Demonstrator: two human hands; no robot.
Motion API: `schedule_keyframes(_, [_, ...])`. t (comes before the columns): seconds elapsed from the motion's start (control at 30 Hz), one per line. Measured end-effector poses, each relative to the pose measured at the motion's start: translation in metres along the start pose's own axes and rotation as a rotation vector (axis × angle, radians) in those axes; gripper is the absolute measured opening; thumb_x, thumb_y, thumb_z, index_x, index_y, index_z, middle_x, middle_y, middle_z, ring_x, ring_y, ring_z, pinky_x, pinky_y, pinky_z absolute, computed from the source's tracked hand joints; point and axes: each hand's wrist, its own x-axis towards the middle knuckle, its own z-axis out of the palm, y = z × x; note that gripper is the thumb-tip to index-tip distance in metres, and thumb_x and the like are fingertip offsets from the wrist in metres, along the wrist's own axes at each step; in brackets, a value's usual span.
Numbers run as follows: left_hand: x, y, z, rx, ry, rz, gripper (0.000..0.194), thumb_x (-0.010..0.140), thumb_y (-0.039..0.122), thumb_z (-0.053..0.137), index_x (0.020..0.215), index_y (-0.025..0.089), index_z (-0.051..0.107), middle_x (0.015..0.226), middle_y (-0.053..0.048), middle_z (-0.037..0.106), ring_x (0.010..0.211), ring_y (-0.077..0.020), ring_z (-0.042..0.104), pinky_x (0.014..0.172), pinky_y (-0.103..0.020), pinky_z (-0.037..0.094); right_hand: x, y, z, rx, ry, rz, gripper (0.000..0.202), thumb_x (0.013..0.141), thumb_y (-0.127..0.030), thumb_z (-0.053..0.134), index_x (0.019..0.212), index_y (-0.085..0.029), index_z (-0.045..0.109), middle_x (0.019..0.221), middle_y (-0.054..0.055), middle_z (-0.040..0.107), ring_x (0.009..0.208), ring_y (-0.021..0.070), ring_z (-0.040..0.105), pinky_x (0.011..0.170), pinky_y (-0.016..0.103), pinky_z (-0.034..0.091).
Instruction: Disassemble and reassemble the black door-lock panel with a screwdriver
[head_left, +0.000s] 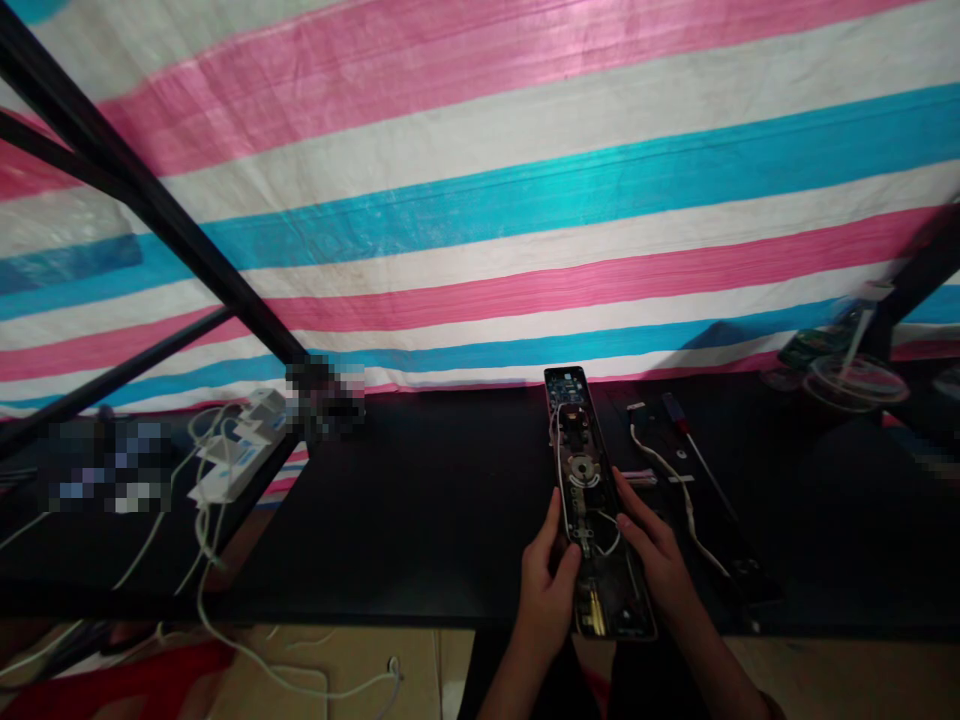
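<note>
A long, narrow electronic device (pixel 583 468) with its casing opened lies between my hands, its near end over the table's front edge. A circuit board, a round metal part and white wires show inside it. My left hand (pixel 549 580) grips its left side, thumb on the rim. On the opposite side, my right hand (pixel 654 548) holds the casing with its fingers along the edge. Right of the device lie a white cable (pixel 679 480) and a screwdriver (pixel 690 437) with a blue and red handle. The device's underside is hidden.
The black table (pixel 405 510) backs onto a striped tarp (pixel 480 240). White power strips (pixel 240 455) with tangled cords stand at the left, near a slanting black frame bar (pixel 180 240). A lidded plastic cup (pixel 851 385) with a straw is at the far right.
</note>
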Motion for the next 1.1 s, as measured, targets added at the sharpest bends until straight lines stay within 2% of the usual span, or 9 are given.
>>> schedule_keyframes(0.27, [0.002, -0.005, 0.003, 0.102, 0.049, 0.028, 0.061, 0.096, 0.038, 0.053, 0.153, 0.016, 0.042, 0.155, -0.011, 0.048, 0.144, -0.0261, 0.045, 0.121, -0.040, 0.033, -0.001, 0.004, 0.000, -0.021, 0.017, -0.014, 0.060, 0.088, -0.054, 0.071, 0.142, -0.032, 0.056, 0.153, 0.003, 0.048, 0.147, 0.0310, 0.036, 0.125, 0.055, 0.016])
schedule_keyframes(0.47, [0.003, -0.005, 0.006, 0.196, 0.116, 0.049, 0.055, 0.097, 0.041, 0.052, 0.148, 0.018, 0.051, 0.149, -0.013, 0.056, 0.138, -0.0264, 0.053, 0.117, -0.039, 0.038, 0.001, 0.011, -0.002, -0.092, 0.001, -0.037, 0.058, 0.094, -0.049, 0.063, 0.147, -0.030, 0.051, 0.154, 0.004, 0.046, 0.147, 0.0297, 0.037, 0.124, 0.054, 0.023])
schedule_keyframes(0.57, [0.002, -0.002, 0.009, 0.243, 0.147, 0.045, 0.051, 0.098, 0.036, 0.050, 0.146, 0.018, 0.051, 0.138, -0.013, 0.065, 0.126, -0.0246, 0.062, 0.110, -0.038, 0.045, -0.003, 0.011, 0.002, -0.243, 0.019, -0.168, 0.053, 0.099, -0.042, 0.053, 0.149, -0.029, 0.049, 0.156, 0.005, 0.044, 0.147, 0.0287, 0.038, 0.123, 0.055, 0.025])
schedule_keyframes(0.67, [0.001, 0.001, 0.011, 0.271, 0.165, 0.034, 0.045, 0.099, 0.032, 0.046, 0.143, 0.019, 0.051, 0.128, -0.012, 0.069, 0.115, -0.0224, 0.066, 0.102, -0.036, 0.049, -0.008, 0.003, 0.010, -0.485, 0.107, -0.375, 0.049, 0.101, -0.032, 0.048, 0.149, -0.028, 0.049, 0.159, 0.006, 0.040, 0.147, 0.0280, 0.038, 0.122, 0.056, 0.028])
schedule_keyframes(0.73, [0.001, 0.002, 0.012, 0.285, 0.165, 0.036, 0.043, 0.100, 0.030, 0.045, 0.141, 0.020, 0.051, 0.126, -0.011, 0.069, 0.112, -0.0220, 0.067, 0.100, -0.036, 0.050, -0.007, -0.006, 0.014, -0.625, 0.148, -0.485, 0.044, 0.100, -0.027, 0.048, 0.143, -0.027, 0.056, 0.155, 0.009, 0.046, 0.142, 0.0279, 0.044, 0.118, 0.055, 0.034])
schedule_keyframes(0.83, [0.001, 0.002, 0.012, 0.319, 0.154, 0.065, 0.042, 0.100, 0.029, 0.044, 0.140, 0.020, 0.050, 0.127, -0.012, 0.068, 0.113, -0.0224, 0.066, 0.100, -0.036, 0.049, 0.010, -0.021, 0.017, -0.766, 0.145, -0.600, 0.034, 0.098, -0.023, 0.049, 0.127, -0.025, 0.067, 0.141, 0.011, 0.059, 0.132, 0.0280, 0.054, 0.112, 0.054, 0.041])
schedule_keyframes(0.9, [0.001, 0.001, 0.013, 0.340, 0.156, 0.076, 0.043, 0.100, 0.028, 0.044, 0.141, 0.020, 0.049, 0.129, -0.012, 0.066, 0.116, -0.0226, 0.064, 0.101, -0.037, 0.047, 0.030, -0.031, 0.019, -0.849, 0.142, -0.651, 0.032, 0.097, -0.022, 0.050, 0.122, -0.024, 0.068, 0.137, 0.012, 0.061, 0.129, 0.0288, 0.054, 0.111, 0.054, 0.042])
schedule_keyframes(1.0, [0.001, 0.000, 0.013, 0.351, 0.158, 0.077, 0.043, 0.100, 0.027, 0.043, 0.142, 0.020, 0.048, 0.131, -0.013, 0.065, 0.118, -0.0228, 0.063, 0.101, -0.037, 0.047, 0.062, -0.040, 0.025, -1.019, 0.113, -0.678, 0.037, 0.094, -0.022, 0.051, 0.129, -0.021, 0.065, 0.142, 0.014, 0.057, 0.134, 0.0330, 0.048, 0.110, 0.057, 0.040])
schedule_keyframes(1.1, [0.001, 0.001, 0.013, 0.356, 0.147, 0.068, 0.043, 0.099, 0.025, 0.043, 0.141, 0.019, 0.047, 0.130, -0.013, 0.066, 0.116, -0.0225, 0.064, 0.101, -0.036, 0.047, 0.084, -0.044, 0.034, -1.198, 0.044, -0.631, 0.044, 0.093, -0.022, 0.052, 0.136, -0.021, 0.062, 0.148, 0.013, 0.053, 0.139, 0.0390, 0.040, 0.104, 0.060, 0.040])
